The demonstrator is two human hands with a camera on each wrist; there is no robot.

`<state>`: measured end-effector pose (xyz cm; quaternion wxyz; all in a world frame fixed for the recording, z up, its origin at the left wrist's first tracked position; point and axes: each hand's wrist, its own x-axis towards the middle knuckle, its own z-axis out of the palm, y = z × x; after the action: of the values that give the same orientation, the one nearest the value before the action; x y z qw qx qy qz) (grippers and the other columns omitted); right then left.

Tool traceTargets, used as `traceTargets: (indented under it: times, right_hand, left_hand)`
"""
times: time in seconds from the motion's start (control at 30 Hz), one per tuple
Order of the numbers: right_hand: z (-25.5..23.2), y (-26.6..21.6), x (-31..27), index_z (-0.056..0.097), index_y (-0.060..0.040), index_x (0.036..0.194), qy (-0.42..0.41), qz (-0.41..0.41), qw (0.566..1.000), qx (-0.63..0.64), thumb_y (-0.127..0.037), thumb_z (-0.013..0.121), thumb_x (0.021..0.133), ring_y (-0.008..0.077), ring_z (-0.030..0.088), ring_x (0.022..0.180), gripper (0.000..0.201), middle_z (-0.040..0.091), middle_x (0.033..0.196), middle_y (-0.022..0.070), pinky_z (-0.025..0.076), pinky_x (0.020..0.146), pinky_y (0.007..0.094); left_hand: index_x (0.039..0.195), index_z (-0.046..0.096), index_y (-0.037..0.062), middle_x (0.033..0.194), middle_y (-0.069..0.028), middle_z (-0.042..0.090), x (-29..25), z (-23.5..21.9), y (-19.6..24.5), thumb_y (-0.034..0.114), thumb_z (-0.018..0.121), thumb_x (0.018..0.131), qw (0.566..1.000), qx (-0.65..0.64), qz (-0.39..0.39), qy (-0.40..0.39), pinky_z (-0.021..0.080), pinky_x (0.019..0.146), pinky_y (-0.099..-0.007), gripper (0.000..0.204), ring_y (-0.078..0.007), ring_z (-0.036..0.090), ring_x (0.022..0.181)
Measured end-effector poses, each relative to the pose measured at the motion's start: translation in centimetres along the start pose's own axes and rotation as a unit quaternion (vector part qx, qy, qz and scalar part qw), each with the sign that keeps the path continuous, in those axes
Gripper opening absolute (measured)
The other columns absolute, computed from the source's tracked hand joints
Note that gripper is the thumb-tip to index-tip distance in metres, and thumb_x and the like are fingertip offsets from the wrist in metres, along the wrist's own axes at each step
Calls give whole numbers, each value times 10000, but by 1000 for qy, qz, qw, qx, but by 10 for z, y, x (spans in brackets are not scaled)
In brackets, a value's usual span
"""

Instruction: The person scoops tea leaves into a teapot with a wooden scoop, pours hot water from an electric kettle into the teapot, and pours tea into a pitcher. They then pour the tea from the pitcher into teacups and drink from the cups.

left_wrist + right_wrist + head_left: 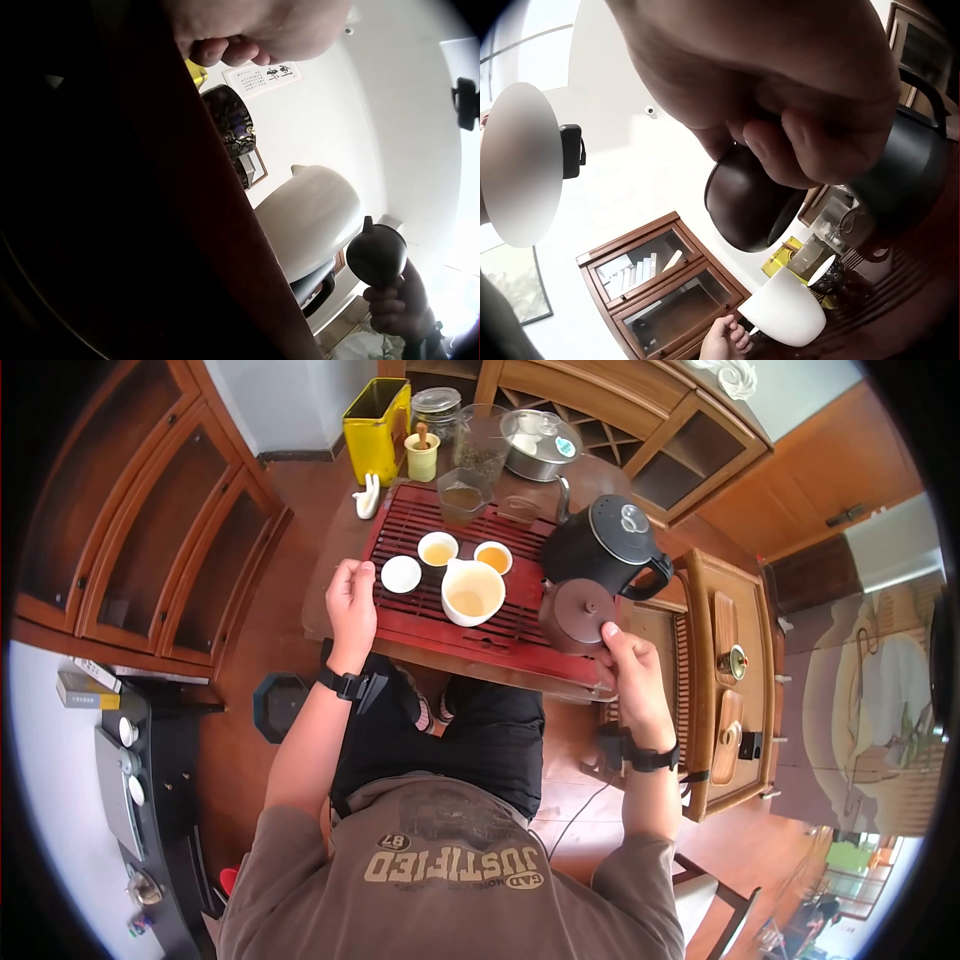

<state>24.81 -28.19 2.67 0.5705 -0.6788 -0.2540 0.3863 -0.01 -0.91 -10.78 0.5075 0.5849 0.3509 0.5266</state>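
Note:
My right hand (635,665) grips a brown clay teapot (575,618) by its handle, thumb up at the lid. In the left wrist view the teapot (375,255) is held up above the tray's edge. My left hand (352,610) rests by the left rim of the red slatted tea tray (440,635), its fingers loosely curled with nothing in them. Nearest to it is a small white cup (401,574). A white pitcher (473,595) with pale tea stands mid-tray, left of the teapot. Behind it are two cups of tea, a paler one (438,546) and an amber one (492,558).
A black electric kettle (610,540) stands right behind the teapot. At the back are a glass pitcher (463,500), a yellow tin (377,435), a tool holder (422,458), a glass jar (437,425) and a lidded steel pot (540,450). A white figurine (368,497) sits at the tray's far left corner.

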Motion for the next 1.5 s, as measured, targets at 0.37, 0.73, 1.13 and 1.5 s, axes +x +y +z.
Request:
traceTargets:
  times: [0.37, 0.73, 1.13, 1.5]
  right_hand:
    - [24, -27, 22, 629, -61, 714, -28, 32, 985, -167, -391, 676, 1041, 16, 350, 581, 467, 437, 623, -98, 270, 518, 242]
    - [32, -52, 36, 734, 40, 863, -51, -5, 949, -310, -409, 699, 1018, 49, 438, 658, 476, 528, 665, -54, 382, 597, 250]
    - [48, -70, 42, 754, 46, 885, -40, 32, 952, -303, -432, 690, 1021, 37, 486, 661, 501, 593, 692, -49, 425, 614, 242]
    - [57, -84, 50, 738, 44, 871, -53, 29, 944, -323, -460, 683, 1021, 44, 524, 666, 529, 638, 714, -28, 444, 628, 239]
  left_hand:
    - [836, 545, 14, 722, 10, 480, 1, 1, 5, 147, 618, 1056, 1000, 4, 31, 1, 395, 636, -263, 267, -64, 432, 702]
    - [839, 571, 6, 712, 12, 500, 2, 1, 10, 140, 637, 1040, 1000, -5, 25, 8, 401, 624, -256, 251, -56, 439, 686]
    - [832, 581, 4, 676, 11, 480, 2, 1, 7, 139, 646, 1028, 1000, -10, 26, 10, 382, 586, -274, 247, -59, 424, 653]
    - [835, 585, 2, 676, 15, 487, 2, 1, 7, 144, 649, 1029, 1000, -4, 22, 10, 381, 581, -267, 249, -53, 426, 647]
